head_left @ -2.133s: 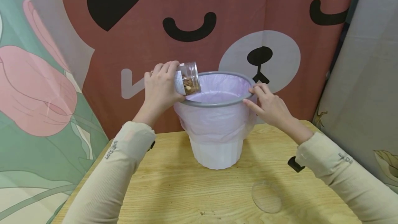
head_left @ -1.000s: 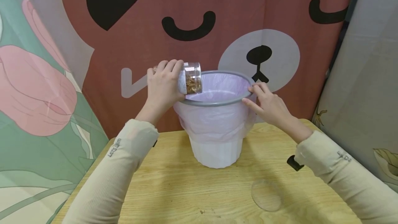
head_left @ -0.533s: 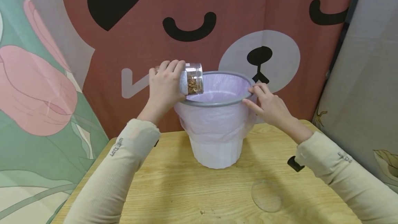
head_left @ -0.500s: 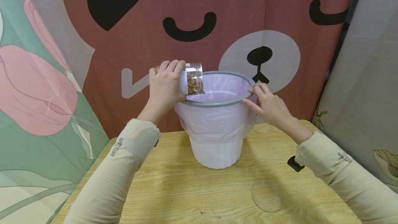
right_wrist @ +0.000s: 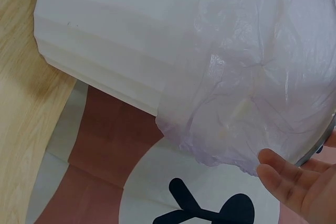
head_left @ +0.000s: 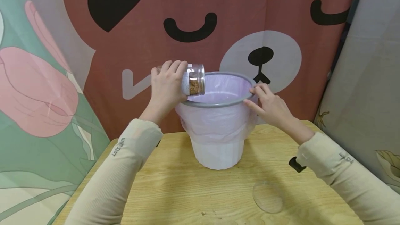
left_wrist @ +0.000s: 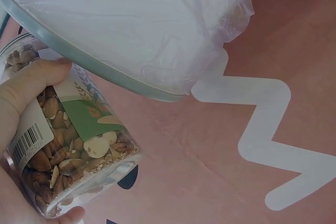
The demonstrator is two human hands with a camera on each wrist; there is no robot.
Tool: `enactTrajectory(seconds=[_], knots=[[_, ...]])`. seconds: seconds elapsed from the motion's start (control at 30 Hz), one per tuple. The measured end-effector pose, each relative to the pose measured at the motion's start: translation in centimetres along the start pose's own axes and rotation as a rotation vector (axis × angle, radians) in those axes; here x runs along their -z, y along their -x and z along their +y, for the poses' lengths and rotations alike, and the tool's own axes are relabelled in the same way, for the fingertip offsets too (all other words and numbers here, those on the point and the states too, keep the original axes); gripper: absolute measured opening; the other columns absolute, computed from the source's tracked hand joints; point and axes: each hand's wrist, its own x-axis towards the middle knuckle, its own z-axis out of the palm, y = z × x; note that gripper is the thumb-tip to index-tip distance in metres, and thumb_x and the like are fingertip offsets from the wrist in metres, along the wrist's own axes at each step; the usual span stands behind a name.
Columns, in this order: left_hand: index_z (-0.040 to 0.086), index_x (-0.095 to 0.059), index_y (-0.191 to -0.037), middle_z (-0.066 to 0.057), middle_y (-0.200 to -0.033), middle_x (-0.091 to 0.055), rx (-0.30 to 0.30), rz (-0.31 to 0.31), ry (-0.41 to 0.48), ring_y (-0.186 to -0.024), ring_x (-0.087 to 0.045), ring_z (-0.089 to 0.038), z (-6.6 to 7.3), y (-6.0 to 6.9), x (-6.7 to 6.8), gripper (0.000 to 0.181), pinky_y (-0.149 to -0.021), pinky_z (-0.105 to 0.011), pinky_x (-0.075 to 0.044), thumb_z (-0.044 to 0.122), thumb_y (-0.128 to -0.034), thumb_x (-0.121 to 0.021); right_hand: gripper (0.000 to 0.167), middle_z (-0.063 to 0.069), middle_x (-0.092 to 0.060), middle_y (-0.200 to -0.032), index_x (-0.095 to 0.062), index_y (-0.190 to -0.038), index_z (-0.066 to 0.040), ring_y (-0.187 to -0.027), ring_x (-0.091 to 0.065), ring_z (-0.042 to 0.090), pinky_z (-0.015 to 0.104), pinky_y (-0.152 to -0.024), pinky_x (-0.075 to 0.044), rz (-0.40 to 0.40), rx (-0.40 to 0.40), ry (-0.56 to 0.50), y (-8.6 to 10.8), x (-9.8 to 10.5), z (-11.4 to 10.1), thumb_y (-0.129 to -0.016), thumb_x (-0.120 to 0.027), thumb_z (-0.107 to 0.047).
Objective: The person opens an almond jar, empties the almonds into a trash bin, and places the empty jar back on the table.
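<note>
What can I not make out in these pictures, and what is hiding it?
The inside bottom of the white bin: head view, behind its near gray rim.
Part of the label on the jar: left wrist view, covered by fingers of the left hand.
Digits by the barcode: left wrist view, too small and blurred.
The rest of the right hand: right wrist view, cut off by the picture's edge.

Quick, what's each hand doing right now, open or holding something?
Left hand: closed around a jar of nuts.
Right hand: loosely holding the bin at its rim.
</note>
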Motion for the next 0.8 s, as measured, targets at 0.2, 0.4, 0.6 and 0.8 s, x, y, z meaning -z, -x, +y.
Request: enactTrajectory(seconds=[0.2, 0.4, 0.6, 0.8], knots=[[0.011, -0.043, -0.124, -0.005, -0.122, -0.048, -0.003, -0.002, -0.007, -0.112, -0.038, -0.027, 0.03, 0.07, -0.01, 0.078, -0.082, -0.049, -0.032, 0.023, -0.0568, -0.08, 0.045, 0.015, -0.042, -0.115, -0.049, -0.114, -0.001, -0.048, -0.043, 0.017, 0.029, -0.042, -0.036, -0.006, -0.003, -0.002, 0.02, 0.01, -0.05, -0.089, -0.051, -0.039], [0.011, -0.044, -0.124, -0.006, -0.122, -0.048, -0.004, 0.003, -0.002, -0.112, -0.038, -0.027, 0.14, 0.14, 0.0, 0.077, -0.083, -0.049, -0.032, 0.023, -0.0569, -0.079, 0.045, 0.015, -0.042, -0.114, -0.049, -0.114, -0.001, -0.048, -0.043, 0.017, 0.029, -0.042, -0.036, -0.007, -0.004, -0.002, 0.09, 0.1, -0.12, -0.089, -0.052, -0.038], [0.011, -0.043, -0.124, -0.006, -0.122, -0.048, -0.004, -0.006, 0.004, -0.112, -0.038, -0.027, 0.27, 0.05, 0.05, 0.078, -0.083, -0.049, -0.032, 0.024, -0.057, -0.08, 0.044, 0.015, -0.042, -0.115, -0.049, -0.113, -0.001, -0.048, -0.043, 0.017, 0.029, -0.042, -0.037, -0.005, -0.009, -0.008, 0.19, 0.2, -0.07, -0.089, -0.052, -0.038], [0.011, -0.043, -0.125, -0.006, -0.123, -0.047, 0.003, -0.014, -0.005, -0.112, -0.038, -0.027, 0.2, -0.04, 0.13, 0.078, -0.084, -0.049, -0.031, 0.025, -0.0574, -0.08, 0.043, 0.015, -0.043, -0.113, -0.05, -0.112, -0.001, -0.049, -0.044, 0.017, 0.029, -0.041, -0.037, 0.014, 0.008, -0.009, 0.02, 0.16, -0.01, -0.089, -0.052, -0.037]])
